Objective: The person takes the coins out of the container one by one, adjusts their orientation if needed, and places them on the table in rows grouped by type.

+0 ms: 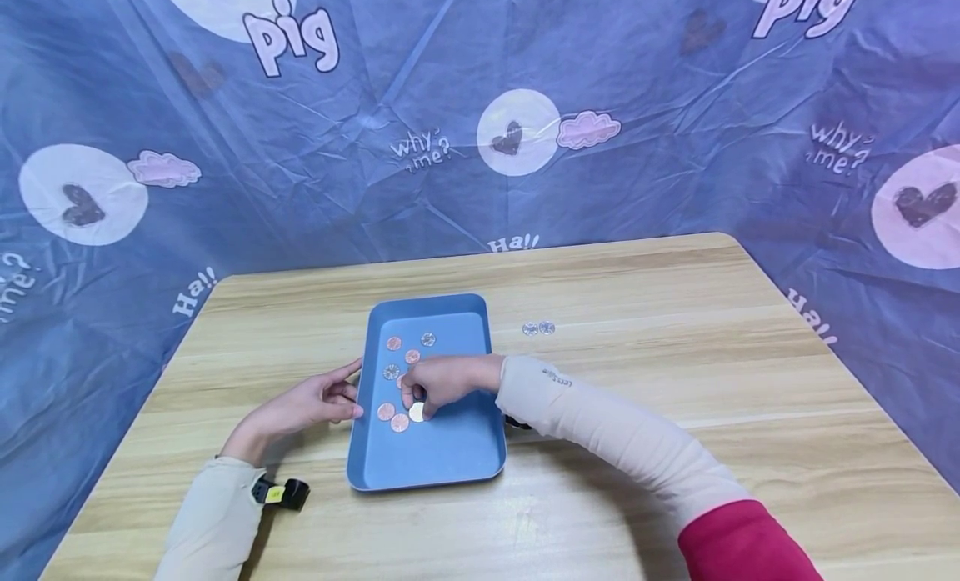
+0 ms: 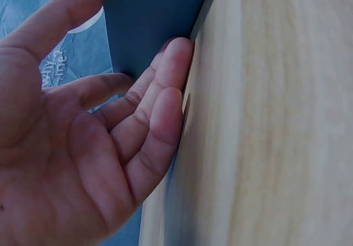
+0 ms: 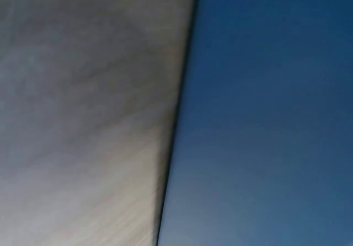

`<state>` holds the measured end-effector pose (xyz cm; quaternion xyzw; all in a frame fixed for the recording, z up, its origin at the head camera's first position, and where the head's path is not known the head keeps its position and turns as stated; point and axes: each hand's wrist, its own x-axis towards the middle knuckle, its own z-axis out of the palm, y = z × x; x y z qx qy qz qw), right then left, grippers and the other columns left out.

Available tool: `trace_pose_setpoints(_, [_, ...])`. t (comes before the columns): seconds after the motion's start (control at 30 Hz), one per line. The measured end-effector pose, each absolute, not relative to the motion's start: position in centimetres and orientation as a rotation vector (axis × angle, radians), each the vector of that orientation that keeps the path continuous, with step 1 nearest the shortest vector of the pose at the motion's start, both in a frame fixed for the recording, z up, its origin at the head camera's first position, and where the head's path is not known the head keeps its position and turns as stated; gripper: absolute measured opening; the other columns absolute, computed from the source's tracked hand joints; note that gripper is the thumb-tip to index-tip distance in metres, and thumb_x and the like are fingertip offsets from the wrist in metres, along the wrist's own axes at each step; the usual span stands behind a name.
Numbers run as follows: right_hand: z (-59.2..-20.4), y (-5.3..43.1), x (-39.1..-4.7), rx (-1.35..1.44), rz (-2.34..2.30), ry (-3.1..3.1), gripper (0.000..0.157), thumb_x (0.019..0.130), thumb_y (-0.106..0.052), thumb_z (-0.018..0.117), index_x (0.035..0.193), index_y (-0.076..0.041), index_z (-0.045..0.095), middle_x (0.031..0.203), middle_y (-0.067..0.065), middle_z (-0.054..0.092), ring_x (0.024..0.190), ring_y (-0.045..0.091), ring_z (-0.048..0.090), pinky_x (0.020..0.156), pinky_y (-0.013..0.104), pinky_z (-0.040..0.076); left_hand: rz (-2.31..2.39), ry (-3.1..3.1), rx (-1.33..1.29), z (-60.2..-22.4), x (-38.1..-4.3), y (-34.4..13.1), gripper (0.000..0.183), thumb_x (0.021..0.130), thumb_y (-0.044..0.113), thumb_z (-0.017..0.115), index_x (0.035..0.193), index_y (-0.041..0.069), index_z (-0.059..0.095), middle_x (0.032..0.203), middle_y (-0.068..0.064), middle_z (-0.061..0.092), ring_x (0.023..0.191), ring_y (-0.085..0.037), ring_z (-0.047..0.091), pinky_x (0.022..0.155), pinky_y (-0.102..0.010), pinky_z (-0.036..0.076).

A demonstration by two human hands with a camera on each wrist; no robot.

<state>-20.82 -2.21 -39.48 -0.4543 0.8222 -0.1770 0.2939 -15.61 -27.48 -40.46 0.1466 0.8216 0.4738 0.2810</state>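
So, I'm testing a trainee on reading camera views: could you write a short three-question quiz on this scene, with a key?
1. Multiple choice. The two silvery coins outside the tray lie: (a) left of it; (b) right of it, on the table; (c) on its rim.
2. True or false: the left grip touches the tray's left side while the right grip reaches inside the tray.
3. Short answer: which one of the three views shows any coins?

Key: 1. b. 2. True. 3. The head view.
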Motion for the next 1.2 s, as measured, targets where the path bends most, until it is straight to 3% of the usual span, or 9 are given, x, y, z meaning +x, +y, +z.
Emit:
trace_pose_setpoints(0.47, [-39.1, -1.7, -20.6, -1.267, -0.450, 2.227, 0.017, 0.082, -0.006, 0.073, 0.096, -0.015, 0.067, 0.074, -0.007, 0.055, 0.067, 0.005, 0.048, 0.062, 0.015, 0.038, 1.286, 2.177, 0.390, -40.4, -15.5, -27.3, 0.089, 0.090, 0.019, 0.067, 0.153, -0.004, 0.007, 0.113, -0.021, 0.060, 0.095, -0.010, 0.058, 0.077, -0.024, 0.050])
trace_pose_setpoints(0.87, [-38.7, -1.3, -20.4, -1.209, -0.441, 2.226, 0.016, 0.087, -0.010, 0.070, 0.100, -0.019, 0.068, 0.076, -0.006, 0.059, 0.066, 0.005, 0.052, 0.060, 0.017, 0.042, 1.321, 2.139, 0.355, -40.3, -15.5, -27.3, 0.092, 0.089, 0.018, 0.068, 0.154, 0.000, 0.005, 0.116, -0.023, 0.057, 0.094, -0.013, 0.059, 0.077, -0.024, 0.050])
trace_pose_setpoints(1.2, [-37.7, -0.3, -21.0, -1.159, -0.578, 2.146, 0.016, 0.088, -0.003, 0.065, 0.102, -0.012, 0.066, 0.067, -0.005, 0.057, 0.059, 0.005, 0.050, 0.056, 0.017, 0.041, 1.314, 2.151, 0.356, -40.4, -15.5, -27.3, 0.092, 0.089, 0.018, 0.069, 0.154, 0.000, 0.006, 0.115, -0.022, 0.058, 0.094, -0.013, 0.058, 0.076, -0.024, 0.050])
